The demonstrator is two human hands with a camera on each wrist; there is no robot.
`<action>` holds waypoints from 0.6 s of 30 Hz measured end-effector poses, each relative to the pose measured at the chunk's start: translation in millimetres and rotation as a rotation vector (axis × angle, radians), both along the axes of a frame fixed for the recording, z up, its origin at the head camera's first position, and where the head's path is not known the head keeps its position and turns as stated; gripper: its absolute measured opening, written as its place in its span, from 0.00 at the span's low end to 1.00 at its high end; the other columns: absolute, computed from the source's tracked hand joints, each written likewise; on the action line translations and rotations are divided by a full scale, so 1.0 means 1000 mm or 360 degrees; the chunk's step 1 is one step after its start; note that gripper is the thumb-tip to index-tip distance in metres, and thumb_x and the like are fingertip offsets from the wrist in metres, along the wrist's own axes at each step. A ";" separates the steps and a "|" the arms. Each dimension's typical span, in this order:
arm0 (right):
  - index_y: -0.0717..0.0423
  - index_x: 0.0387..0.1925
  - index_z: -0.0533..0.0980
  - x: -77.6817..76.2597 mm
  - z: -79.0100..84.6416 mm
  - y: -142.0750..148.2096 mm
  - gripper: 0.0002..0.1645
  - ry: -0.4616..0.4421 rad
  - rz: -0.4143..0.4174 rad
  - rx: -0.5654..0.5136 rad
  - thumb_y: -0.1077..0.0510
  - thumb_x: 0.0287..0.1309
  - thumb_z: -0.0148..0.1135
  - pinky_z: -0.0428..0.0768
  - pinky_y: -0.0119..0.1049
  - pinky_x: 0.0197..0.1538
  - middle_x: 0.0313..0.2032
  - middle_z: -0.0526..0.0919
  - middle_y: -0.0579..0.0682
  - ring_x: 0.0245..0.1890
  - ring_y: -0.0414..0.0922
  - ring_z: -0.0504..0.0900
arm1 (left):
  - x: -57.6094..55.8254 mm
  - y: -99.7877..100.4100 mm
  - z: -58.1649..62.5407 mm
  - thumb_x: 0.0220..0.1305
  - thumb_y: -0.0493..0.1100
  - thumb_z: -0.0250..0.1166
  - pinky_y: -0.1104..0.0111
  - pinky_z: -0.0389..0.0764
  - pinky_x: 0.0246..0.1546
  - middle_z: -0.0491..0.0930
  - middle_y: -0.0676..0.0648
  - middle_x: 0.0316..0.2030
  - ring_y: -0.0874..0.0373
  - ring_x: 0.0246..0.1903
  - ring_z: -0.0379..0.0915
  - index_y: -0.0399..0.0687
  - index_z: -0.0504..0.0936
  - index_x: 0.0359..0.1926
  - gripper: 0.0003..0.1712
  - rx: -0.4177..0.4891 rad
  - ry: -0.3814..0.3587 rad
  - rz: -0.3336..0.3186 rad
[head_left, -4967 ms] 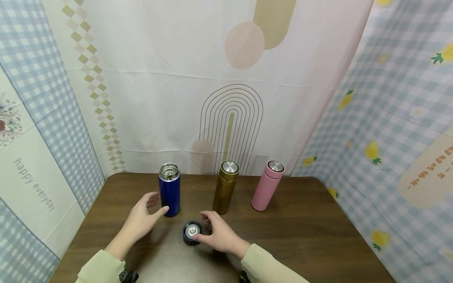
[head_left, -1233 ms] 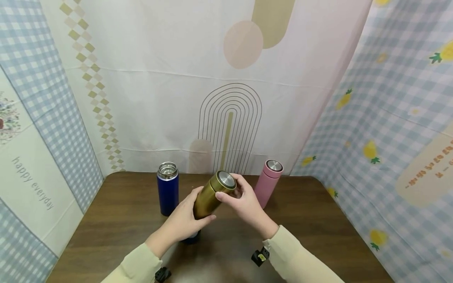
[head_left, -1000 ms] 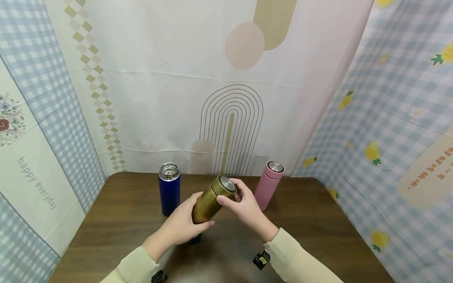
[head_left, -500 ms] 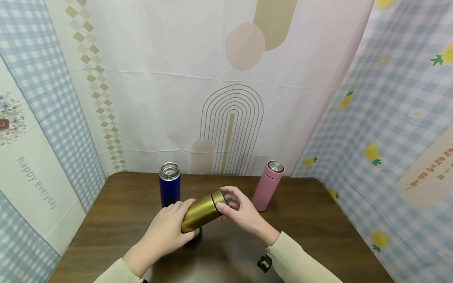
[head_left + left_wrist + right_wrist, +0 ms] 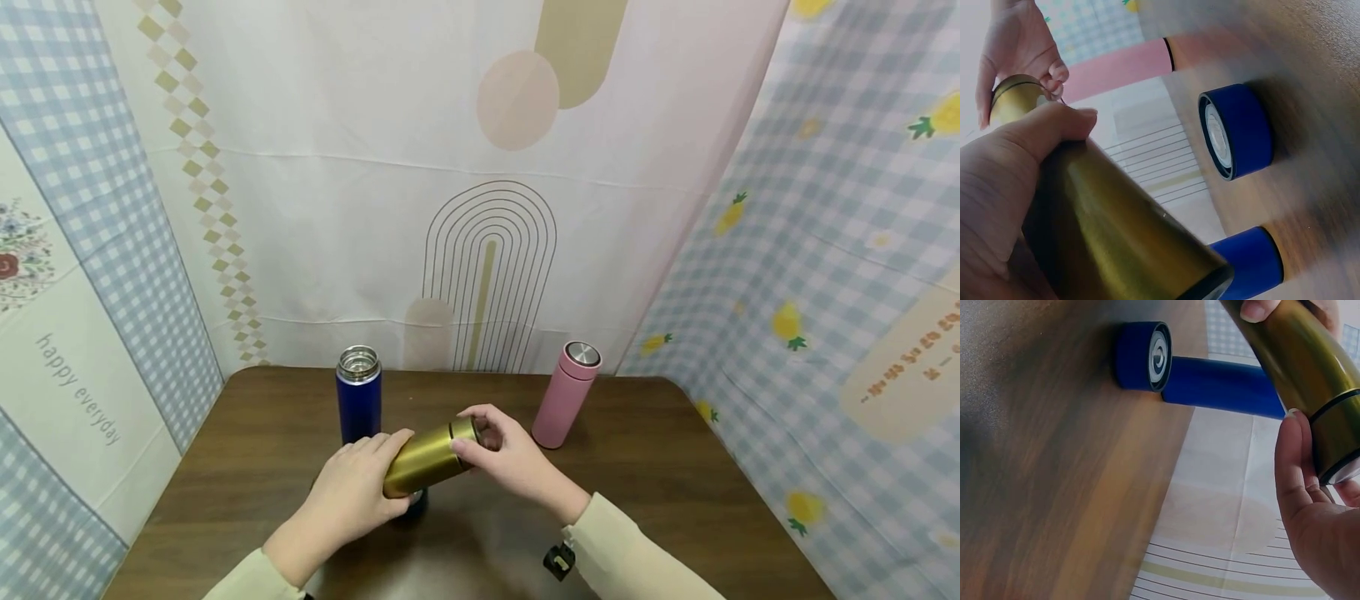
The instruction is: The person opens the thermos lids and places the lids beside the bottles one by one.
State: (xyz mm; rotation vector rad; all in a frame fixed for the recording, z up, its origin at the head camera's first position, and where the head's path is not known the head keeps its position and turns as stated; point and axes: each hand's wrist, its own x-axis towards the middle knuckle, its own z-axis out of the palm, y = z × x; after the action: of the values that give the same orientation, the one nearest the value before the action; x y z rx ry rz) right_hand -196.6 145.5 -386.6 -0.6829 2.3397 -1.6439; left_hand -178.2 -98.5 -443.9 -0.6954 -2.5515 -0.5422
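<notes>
A brown table [image 5: 637, 508] meets a white printed hanging [image 5: 360, 233], with blue checked cloths [image 5: 825, 192] at both sides. Five seconds ago the gold flask [image 5: 423, 461] stood upright between the other two; now it is up in the air, tilted well over, capped end toward the right. The left hand [image 5: 347, 492] has its grip round the body; the right hand [image 5: 513, 460] has its grip on the gold cap [image 5: 463, 428]. The blue flask [image 5: 360, 408] stands open — steel mouth showing, contents not readable. Its blue cap [image 5: 1249, 131] lies inside-up on the table, nearer the person. The pink flask [image 5: 564, 402] stands capped.
</notes>
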 end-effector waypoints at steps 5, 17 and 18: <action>0.53 0.55 0.71 0.002 0.001 -0.001 0.22 0.0052 0.0028 -0.0002 0.56 0.60 0.65 0.83 0.40 0.36 0.41 0.78 0.53 0.37 0.46 0.81 | -0.002 -0.002 0.000 0.34 0.57 0.77 0.63 0.76 0.29 0.80 0.56 0.37 0.62 0.32 0.74 0.55 0.75 0.55 0.42 0.0002 -0.0042 -0.0010; 0.58 0.56 0.70 0.004 0.002 -0.001 0.23 0.0079 0.0061 -0.0004 0.58 0.61 0.64 0.83 0.39 0.38 0.42 0.78 0.52 0.37 0.46 0.81 | -0.003 -0.005 0.007 0.33 0.53 0.79 0.68 0.72 0.26 0.77 0.60 0.34 0.67 0.26 0.67 0.56 0.77 0.52 0.39 0.0039 -0.0090 -0.0111; 0.58 0.56 0.70 0.004 0.002 -0.001 0.23 0.0082 0.0064 -0.0003 0.58 0.61 0.65 0.83 0.39 0.38 0.42 0.78 0.52 0.37 0.46 0.81 | -0.003 -0.005 0.007 0.33 0.53 0.79 0.68 0.72 0.26 0.77 0.60 0.34 0.67 0.26 0.67 0.56 0.77 0.52 0.39 0.0037 -0.0091 -0.0111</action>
State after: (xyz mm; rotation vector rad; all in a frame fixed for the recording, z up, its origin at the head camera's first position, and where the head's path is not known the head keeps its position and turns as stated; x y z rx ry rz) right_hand -192.2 145.0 -384.5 -0.7767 2.3437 -1.6308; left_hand -181.6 -103.3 -436.5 -0.7737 -2.5771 -0.6223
